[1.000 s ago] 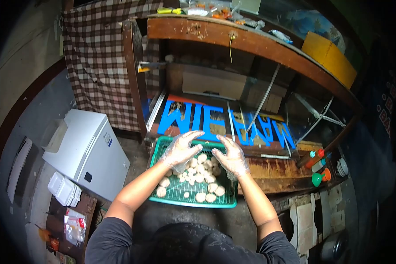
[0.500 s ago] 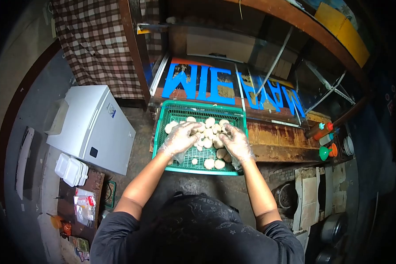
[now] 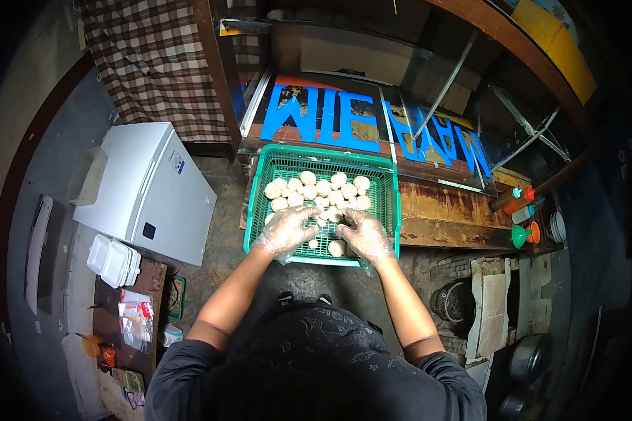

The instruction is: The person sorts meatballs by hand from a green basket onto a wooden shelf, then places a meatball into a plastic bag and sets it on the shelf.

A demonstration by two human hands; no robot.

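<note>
A green plastic basket (image 3: 254, 231) with slotted sides holds many pale, round balls (image 3: 307, 177) of differing sizes, looking like meatballs. Most of them lie bunched in the basket's far half. Over the left near part is my left hand (image 3: 288, 230), in a clear plastic glove, its fingers curved and apart beside a few balls. My right hand (image 3: 366, 237), gloved likewise, bends over the right near part with fingers apart. Close to its fingertips lies a larger ball (image 3: 336, 248), and a small ball (image 3: 313, 244) sits between the hands. Fingers partly hide some balls; neither hand visibly grips one.
The basket rests against a wooden bench (image 3: 442, 214) below a glass case with blue lettering (image 3: 358, 119). To the left stand a white freezer (image 3: 154, 189) and foam boxes (image 3: 112, 261). Sauce bottles (image 3: 518, 200) are at right, with pots (image 3: 530, 358) lower down.
Both hands have drawn back toward the basket's near side. More balls show in the far half, and the right near corner holds fewer. The view has shifted slightly.
</note>
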